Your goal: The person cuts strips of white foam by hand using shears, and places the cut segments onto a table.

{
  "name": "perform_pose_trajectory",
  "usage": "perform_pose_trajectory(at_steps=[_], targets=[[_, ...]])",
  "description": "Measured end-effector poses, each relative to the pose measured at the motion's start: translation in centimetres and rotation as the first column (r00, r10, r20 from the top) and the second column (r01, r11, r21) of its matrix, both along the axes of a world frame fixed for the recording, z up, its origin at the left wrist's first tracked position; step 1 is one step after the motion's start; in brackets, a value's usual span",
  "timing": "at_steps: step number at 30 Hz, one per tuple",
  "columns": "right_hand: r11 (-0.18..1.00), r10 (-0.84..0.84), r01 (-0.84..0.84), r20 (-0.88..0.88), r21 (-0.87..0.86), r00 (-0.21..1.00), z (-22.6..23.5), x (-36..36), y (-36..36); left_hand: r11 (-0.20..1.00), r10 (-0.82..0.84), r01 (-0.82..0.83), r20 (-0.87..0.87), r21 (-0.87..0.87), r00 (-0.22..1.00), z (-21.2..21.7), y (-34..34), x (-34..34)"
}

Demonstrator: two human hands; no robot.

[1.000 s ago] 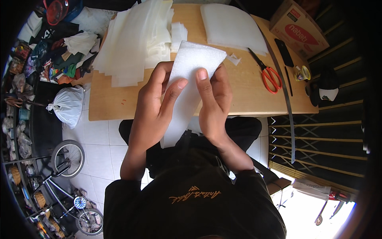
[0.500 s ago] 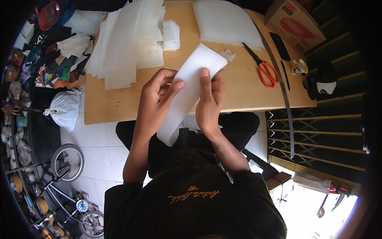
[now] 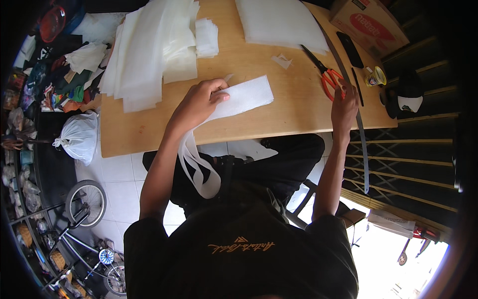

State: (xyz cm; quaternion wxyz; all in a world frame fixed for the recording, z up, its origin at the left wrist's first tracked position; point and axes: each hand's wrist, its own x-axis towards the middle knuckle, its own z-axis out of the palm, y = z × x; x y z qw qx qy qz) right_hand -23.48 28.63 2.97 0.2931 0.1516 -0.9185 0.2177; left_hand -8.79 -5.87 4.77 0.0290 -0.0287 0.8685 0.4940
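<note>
My left hand [image 3: 199, 102] presses down and grips a white fabric piece [image 3: 246, 95] that lies flat on the wooden table [image 3: 279, 117]. The piece's looped straps [image 3: 196, 172] hang over the near table edge toward my lap. My right hand [image 3: 343, 104] is stretched to the right side of the table. Its fingertips are at the handles of the orange-handled scissors [image 3: 329, 79], beside a long thin metal strip [image 3: 359, 134]. I cannot see a closed grip on the scissors.
Stacks of white sheets [image 3: 149, 55] cover the table's far left, another stack [image 3: 279, 20] lies at the far middle. A cardboard box [image 3: 368, 22], a black flat device [image 3: 350, 49] and a small tin [image 3: 374, 76] sit at the right. A tied white bag [image 3: 79, 137] and a bicycle wheel [image 3: 84, 199] are on the floor at left.
Both hands held the white piece up in front of me; now it lies on the table under my left hand, and my right hand has let go and moved right to the scissors.
</note>
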Motion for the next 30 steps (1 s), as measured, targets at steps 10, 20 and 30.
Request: perform_pose_trajectory(at_steps=[10, 20, 30], targets=[[0.954, 0.142, -0.187, 0.197, 0.233, 0.970, -1.1, -4.6, 5.0, 0.986, 0.016, -0.025, -0.058, -0.166, 0.998, -2.3, 2.2, -0.6], [0.958, 0.138, -0.248, 0.522, 0.147, 0.842, 2.0, -3.5, 4.3, 0.999, 0.017, -0.021, -0.107, -0.036, 0.994, -3.1, 1.4, -0.8], [0.896, 0.300, -0.079, 0.464, -0.438, 0.833, -0.9, -2.6, 9.4, 0.996, 0.025, -0.018, -0.084, 0.092, 0.996, -3.4, 1.0, -1.1]])
